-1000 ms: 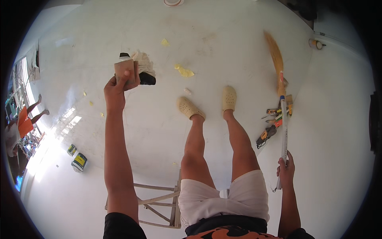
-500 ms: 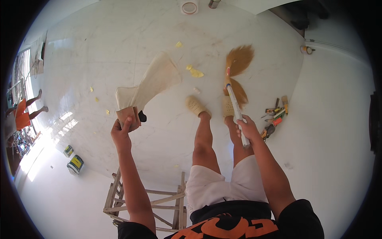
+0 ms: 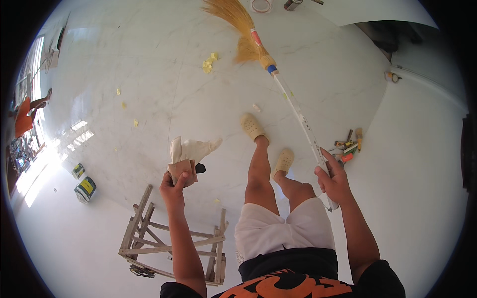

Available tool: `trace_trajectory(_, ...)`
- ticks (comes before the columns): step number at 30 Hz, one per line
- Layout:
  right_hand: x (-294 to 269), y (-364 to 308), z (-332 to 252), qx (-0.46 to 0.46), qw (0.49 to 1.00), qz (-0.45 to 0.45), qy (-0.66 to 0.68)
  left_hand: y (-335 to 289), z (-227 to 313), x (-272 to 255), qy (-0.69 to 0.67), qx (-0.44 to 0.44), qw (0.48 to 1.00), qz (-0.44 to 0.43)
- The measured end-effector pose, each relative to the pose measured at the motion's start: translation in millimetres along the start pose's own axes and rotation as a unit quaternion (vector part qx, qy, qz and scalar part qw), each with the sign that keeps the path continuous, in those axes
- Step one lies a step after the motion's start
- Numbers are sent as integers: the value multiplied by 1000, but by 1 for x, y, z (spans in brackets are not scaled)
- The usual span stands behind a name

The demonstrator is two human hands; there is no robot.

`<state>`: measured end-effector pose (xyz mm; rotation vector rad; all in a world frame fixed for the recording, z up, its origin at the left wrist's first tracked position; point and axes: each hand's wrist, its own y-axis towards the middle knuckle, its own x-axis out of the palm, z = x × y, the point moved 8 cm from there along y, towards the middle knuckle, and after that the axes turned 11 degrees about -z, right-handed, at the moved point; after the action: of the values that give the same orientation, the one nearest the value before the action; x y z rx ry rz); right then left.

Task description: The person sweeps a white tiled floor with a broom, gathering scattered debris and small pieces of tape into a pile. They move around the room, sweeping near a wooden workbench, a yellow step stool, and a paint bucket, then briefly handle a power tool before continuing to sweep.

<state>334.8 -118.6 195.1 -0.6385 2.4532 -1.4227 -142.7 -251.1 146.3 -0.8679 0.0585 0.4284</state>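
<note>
My left hand (image 3: 174, 191) is closed on a folded brown sheet (image 3: 182, 172), perhaps sandpaper or cardboard. A limp cream cloth (image 3: 191, 150) sticks out beyond it, and a small black piece (image 3: 200, 168) shows at its side. In my right hand (image 3: 333, 177) is the white handle of a broom (image 3: 300, 115), gripped near its end with some fingers loosely extended. The broom's tan bristles (image 3: 231, 17) reach far ahead and to the left, past my feet. Several yellow scraps (image 3: 207, 64) lie on the pale floor below the bristles.
A wooden stand (image 3: 174, 243) is beside my left arm. Hand tools and a brush (image 3: 350, 144) lie by the right wall. Two green-and-yellow packs (image 3: 85, 189) sit at left. Cans (image 3: 292, 5) stand ahead. Another person's legs (image 3: 39, 102) show at the left edge.
The broom has swung forward and left, its bristles now farther ahead. My right hand moved right and nearer. The cloth, earlier spread wide, is bunched smaller; my left hand shifted right and nearer.
</note>
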Motion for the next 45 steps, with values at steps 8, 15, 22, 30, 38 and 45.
trace_trajectory(8,-93,-130,74,55,955,262,-129,-29,20,62,44,6,996,-72)
trace_trajectory(15,-142,38,184,188,953,236,13,-33,14,140,140,18,981,-135)
trace_trajectory(22,-97,142,110,16,996,88,16,-26,-19,279,288,17,930,-229)
trace_trajectory(30,-189,-32,51,-165,981,-103,5,-77,-27,519,140,-25,921,-362)
trace_trajectory(38,-277,-176,97,-167,974,-150,33,-181,-14,779,216,77,785,-576)
trace_trajectory(45,-325,-172,126,-49,999,18,11,-148,-103,797,294,-47,799,-522)
